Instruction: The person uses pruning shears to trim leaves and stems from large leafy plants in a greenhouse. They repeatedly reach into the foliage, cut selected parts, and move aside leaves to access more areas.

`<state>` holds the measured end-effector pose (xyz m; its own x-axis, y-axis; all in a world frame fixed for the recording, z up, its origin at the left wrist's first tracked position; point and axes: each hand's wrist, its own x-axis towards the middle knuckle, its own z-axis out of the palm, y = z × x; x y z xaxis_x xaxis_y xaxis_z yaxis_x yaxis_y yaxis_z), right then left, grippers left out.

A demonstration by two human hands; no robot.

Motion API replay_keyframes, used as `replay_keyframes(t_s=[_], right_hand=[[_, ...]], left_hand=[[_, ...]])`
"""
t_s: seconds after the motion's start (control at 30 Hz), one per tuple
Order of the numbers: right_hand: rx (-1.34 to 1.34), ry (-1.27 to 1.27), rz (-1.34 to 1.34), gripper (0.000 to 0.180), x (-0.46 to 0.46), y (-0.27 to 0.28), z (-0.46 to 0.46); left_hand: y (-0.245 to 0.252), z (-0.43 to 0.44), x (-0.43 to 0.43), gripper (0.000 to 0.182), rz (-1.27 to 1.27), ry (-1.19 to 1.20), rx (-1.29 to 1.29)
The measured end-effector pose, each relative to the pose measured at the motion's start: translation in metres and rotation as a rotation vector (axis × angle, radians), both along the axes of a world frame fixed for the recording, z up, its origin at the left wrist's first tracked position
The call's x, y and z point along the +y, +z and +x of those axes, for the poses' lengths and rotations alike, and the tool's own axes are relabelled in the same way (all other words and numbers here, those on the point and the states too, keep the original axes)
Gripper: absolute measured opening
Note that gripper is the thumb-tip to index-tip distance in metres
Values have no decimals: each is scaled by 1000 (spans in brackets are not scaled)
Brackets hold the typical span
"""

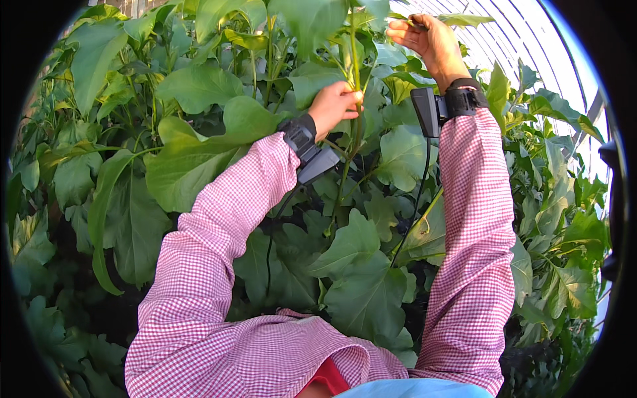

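Observation:
Upright at the top middle stands a green plant stem (356, 64) with large lobed leaves. My left hand (338, 105) pinches this stem between thumb and fingers. Higher and to the right, my right hand (429, 44) is raised with its fingers bent beside a leaf (464, 20); something small and dark lies at its thumb and fingers, and whether it is gripped cannot be told. Both wrists wear black straps with dark box-shaped devices, the left one (318, 164) and the right one (425, 112), each trailing a black cable.
Dense leafy plants (199, 89) surround both arms. A broad leaf (199, 154) lies against the left forearm. Large leaves (368, 293) hang low between the arms. Curved ribs of a greenhouse cover (527, 40) show at the upper right.

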<state>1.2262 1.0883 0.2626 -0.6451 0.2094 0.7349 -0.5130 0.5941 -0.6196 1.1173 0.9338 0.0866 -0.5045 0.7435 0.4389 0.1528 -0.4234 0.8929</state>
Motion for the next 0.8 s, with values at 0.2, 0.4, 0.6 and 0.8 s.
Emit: replay_keyframes(t_s=[0.2, 0.4, 0.6, 0.8], right_hand=[[-101, 78, -239, 34, -51, -5, 34], [-67, -10, 49, 26, -55, -14, 57], [183, -127, 185, 18, -43, -28, 85], [-79, 57, -19, 21, -119, -109, 143]], left_hand=[[18, -1, 38, 20, -15, 196, 141], [31, 62, 54, 32, 51, -221, 76], [42, 78, 25, 41, -123, -455, 197], [35, 71, -17, 57, 102, -630, -25]])
